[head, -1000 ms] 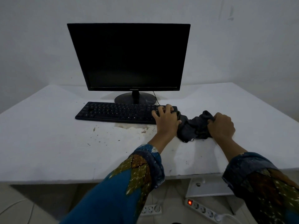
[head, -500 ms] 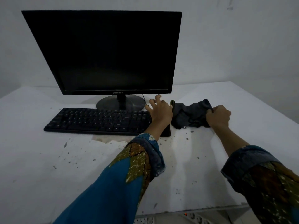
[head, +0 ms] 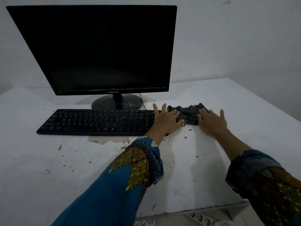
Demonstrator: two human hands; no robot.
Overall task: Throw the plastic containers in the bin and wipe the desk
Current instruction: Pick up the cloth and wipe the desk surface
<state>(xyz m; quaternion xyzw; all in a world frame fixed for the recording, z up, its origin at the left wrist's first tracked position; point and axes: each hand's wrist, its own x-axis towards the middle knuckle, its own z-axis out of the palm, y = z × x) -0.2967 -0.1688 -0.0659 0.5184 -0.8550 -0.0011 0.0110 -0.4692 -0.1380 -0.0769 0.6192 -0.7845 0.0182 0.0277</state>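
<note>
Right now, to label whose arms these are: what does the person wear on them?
The left hand and right hand are bare, with no gloves, rings or watch. The left sleeve is bright blue with a green-gold and orange diamond-patterned patch and a dark blue turned-back cuff. The right sleeve has a like cuff and a darker brown-green pattern.

Matt white desk [head: 244,101] speckled with grime; crumpled dark cloth [head: 189,114]; glossy black plastic monitor [head: 97,49].

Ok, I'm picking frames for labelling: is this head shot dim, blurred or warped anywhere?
Head view: dim, flat light, no glare on the monitor; wide-angle warp slants its frame and the desk edges; left hand, right hand and cloth look sharp.
</note>
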